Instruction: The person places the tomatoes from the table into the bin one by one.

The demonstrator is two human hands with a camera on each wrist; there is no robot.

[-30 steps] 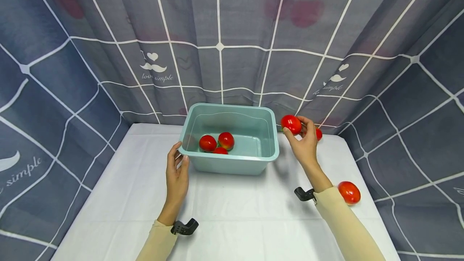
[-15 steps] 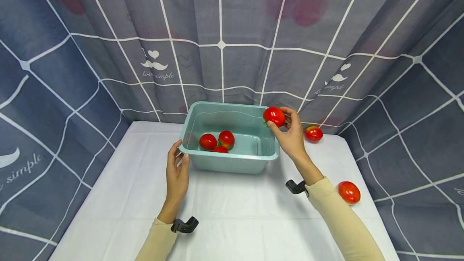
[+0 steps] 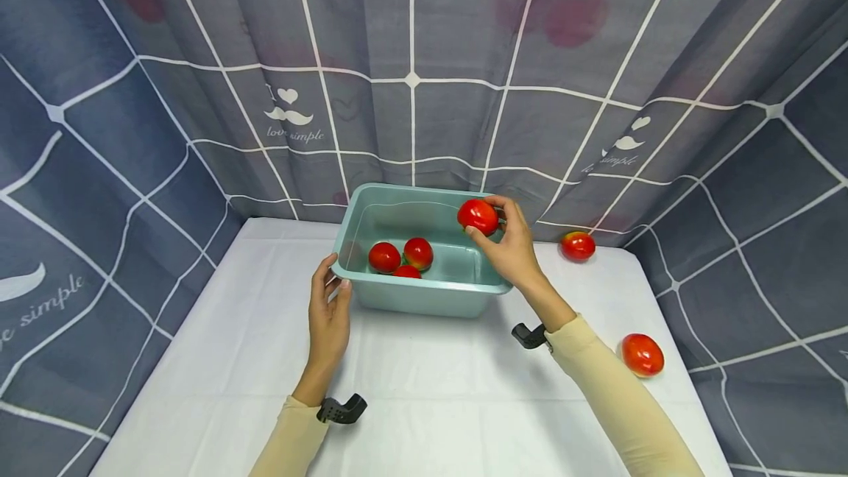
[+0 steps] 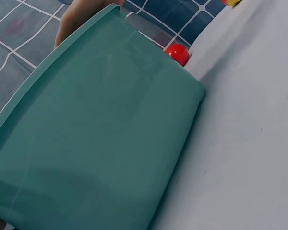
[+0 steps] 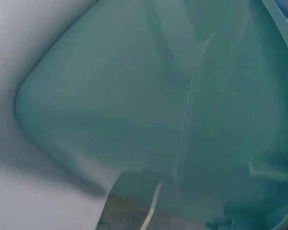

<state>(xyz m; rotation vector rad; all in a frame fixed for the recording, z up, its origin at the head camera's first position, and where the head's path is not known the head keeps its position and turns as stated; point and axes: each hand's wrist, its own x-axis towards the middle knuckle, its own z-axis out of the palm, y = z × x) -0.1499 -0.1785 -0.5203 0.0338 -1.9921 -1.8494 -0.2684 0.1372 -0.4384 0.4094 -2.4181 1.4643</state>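
Observation:
In the head view a pale teal plastic bin (image 3: 424, 297) stands on the white-covered table. My left hand (image 3: 329, 322) holds its near left corner, fingers and thumb about the rim. My right hand (image 3: 515, 247) holds a tomato (image 3: 478, 217) between thumb and fingers, above the right part of the bin. Inside the bin lie one tomato (image 3: 384, 258), a second tomato (image 3: 418, 253) and a third tomato (image 3: 407, 271), partly hidden by the front wall. The bin's side fills most of the left wrist view and the right wrist view; the held tomato shows in neither.
On the table's right side lie a tomato (image 3: 578, 246) near the back and another tomato (image 3: 642, 355) nearer the front. A grey-blue curtain (image 3: 464, 124) with white lines hangs behind and at both sides of the white tablecloth (image 3: 424, 403).
My right hand has carried the tomato leftward from beside the bin to over its right part, uncovering the tomato at the back right. My left hand has stayed at the bin's corner.

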